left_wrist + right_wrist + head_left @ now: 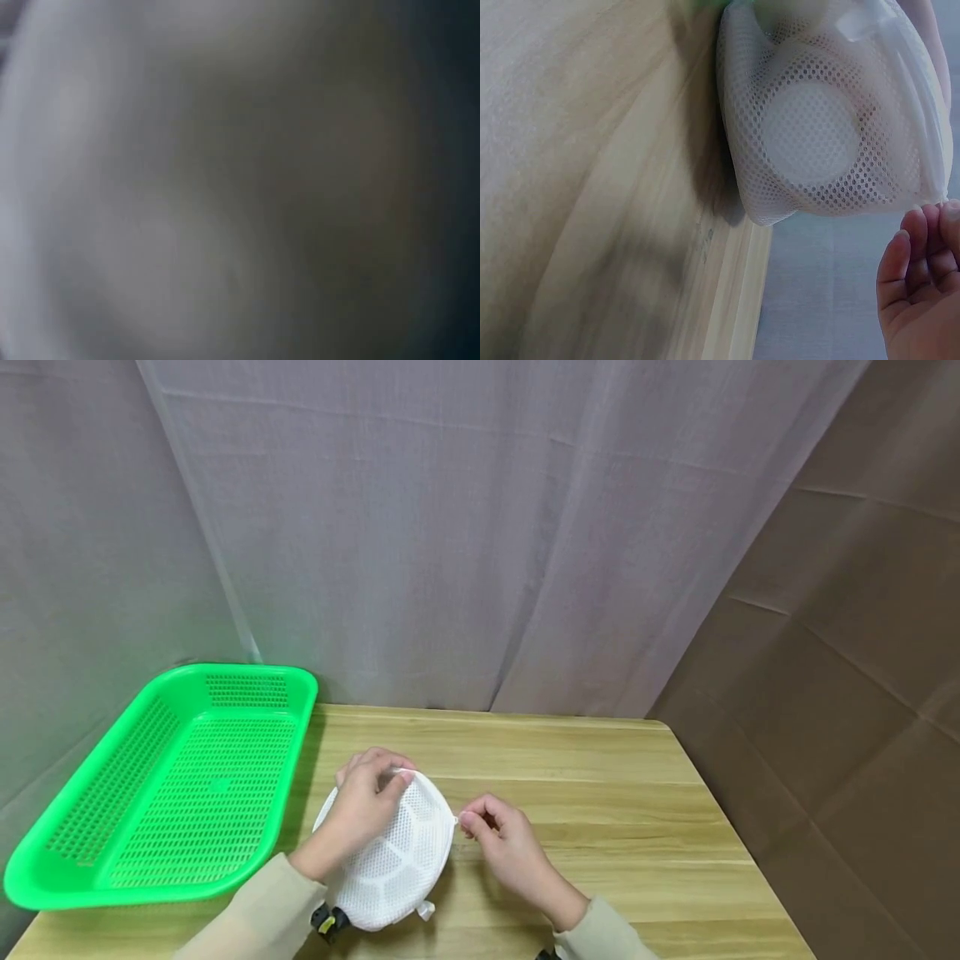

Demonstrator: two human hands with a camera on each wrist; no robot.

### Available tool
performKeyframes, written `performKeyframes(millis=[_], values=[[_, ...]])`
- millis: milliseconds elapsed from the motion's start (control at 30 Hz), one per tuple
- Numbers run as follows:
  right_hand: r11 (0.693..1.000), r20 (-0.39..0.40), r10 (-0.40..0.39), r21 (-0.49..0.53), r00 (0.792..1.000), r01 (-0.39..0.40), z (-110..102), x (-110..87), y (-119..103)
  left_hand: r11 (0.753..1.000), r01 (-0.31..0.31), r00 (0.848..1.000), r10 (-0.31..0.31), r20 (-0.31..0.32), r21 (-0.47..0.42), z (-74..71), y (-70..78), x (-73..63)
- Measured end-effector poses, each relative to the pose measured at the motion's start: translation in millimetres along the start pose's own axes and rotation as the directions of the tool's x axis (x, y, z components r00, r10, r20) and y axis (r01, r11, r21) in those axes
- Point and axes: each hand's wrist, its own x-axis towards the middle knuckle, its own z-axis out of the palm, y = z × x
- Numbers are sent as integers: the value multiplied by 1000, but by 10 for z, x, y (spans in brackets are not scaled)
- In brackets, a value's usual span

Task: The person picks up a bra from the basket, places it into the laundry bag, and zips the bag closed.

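Observation:
A white mesh laundry bag (397,860) with rounded sides is held up over the wooden table. My left hand (363,802) grips its upper edge, thumb on the near face and fingers behind. At the bag's right corner, my right hand (508,842) pinches a tiny white end piece, probably the zipper pull. In the right wrist view, a pale round shape shows through the mesh (810,131), and the right fingertips (915,225) meet the corner where the white edge strip ends. A small white fabric tab (426,909) sticks out at the bottom. The left wrist view is a blur.
A large green plastic basket (306,727) with perforated walls stands on the left of the wooden table (600,777). Grey curtain (420,543) hangs behind the table, and brown cloth (840,693) covers the right side.

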Motion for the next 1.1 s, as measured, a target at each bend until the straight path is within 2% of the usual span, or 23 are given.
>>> performKeyframes(millis=[200,433,700,800,900,1100], values=[[999,1,34,-4,999,-34,30,-10,-44,1000,26,1000,-26,-16,-4,-43,-79,-2],[1000,16,29,-12,999,-29,-22,-34,-423,999,43,999,-44,-26,-23,-74,-85,3],[1000,12,23,-16,1000,-23,-13,-44,-420,998,61,997,-62,-36,-28,-82,-92,11],[999,5,33,-9,999,-33,-9,-39,-416,1000,22,1000,-22,-9,19,-76,-47,-9],[999,-7,38,-2,999,-38,-6,-30,-404,996,-47,998,44,41,78,-51,23,-40],[1000,-12,27,14,1000,-27,-5,-15,-389,972,-174,979,153,132,160,21,152,-105]])
